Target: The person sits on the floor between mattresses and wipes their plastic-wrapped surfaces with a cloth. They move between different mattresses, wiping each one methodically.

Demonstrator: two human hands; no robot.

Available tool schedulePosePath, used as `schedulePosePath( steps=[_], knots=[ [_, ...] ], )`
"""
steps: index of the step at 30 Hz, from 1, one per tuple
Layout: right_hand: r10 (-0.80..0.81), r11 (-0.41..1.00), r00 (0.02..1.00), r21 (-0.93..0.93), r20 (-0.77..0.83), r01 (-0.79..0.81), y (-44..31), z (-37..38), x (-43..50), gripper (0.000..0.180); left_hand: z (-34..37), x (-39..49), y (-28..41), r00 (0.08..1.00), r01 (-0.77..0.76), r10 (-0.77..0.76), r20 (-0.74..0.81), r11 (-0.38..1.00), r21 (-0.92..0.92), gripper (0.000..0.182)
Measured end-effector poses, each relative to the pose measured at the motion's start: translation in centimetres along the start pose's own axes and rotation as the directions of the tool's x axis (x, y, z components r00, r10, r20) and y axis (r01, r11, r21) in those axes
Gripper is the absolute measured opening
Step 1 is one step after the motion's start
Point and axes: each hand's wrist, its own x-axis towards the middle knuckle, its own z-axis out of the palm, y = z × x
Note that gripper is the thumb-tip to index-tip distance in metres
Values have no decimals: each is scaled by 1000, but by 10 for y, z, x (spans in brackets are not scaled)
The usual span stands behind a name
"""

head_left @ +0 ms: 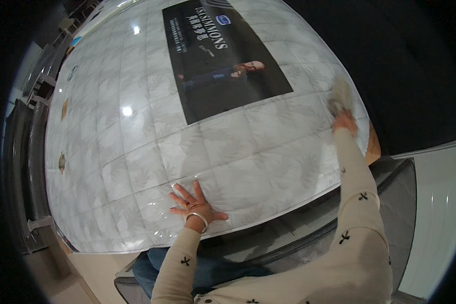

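A large white quilted mattress (228,159) in clear plastic film lies before me. My left hand (199,207) presses flat on the film near the front edge, fingers spread, with nothing in it. Far out on the right side, my right hand (345,123) grips a pale, fluffy-looking thing, perhaps a duster or cloth (341,95). Motion blur hides its exact kind. It appears to touch the mattress top near the right edge. A dark printed sheet (231,87), bearing writing and a picture of a person, lies on the far part of the mattress.
Dark material (395,76) borders the mattress on the right. A tan cardboard-like corner (373,146) shows below my right hand. Beneath the front edge is a grey padded piece (397,201). Dark plastic-wrapped pieces (38,152) stand along the left.
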Motion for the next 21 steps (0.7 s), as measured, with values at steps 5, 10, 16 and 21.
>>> schedulePosePath(
  steps=[5, 10, 16, 21],
  knots=[
    [57, 891, 977, -432, -203, -142, 133, 34, -16, 63, 6, -1, 2, 999, 11, -11, -50, 1000, -9, 165],
    [-181, 962, 983, -214, -40, 169, 70, 10, -105, 62, 7, -7, 4, 998, 21, -20, -58, 1000, 3, 162],
    [-664, 719, 743, 351, 88, 600, -86, -12, -292, 51, 19, -11, 1, 983, 6, -4, -182, 1000, 15, 158],
    [-881, 213, 334, 352, -334, 911, -103, -21, -435, 33, 50, -1, -38, 862, -296, 228, -452, 952, -83, 138]
  ],
)
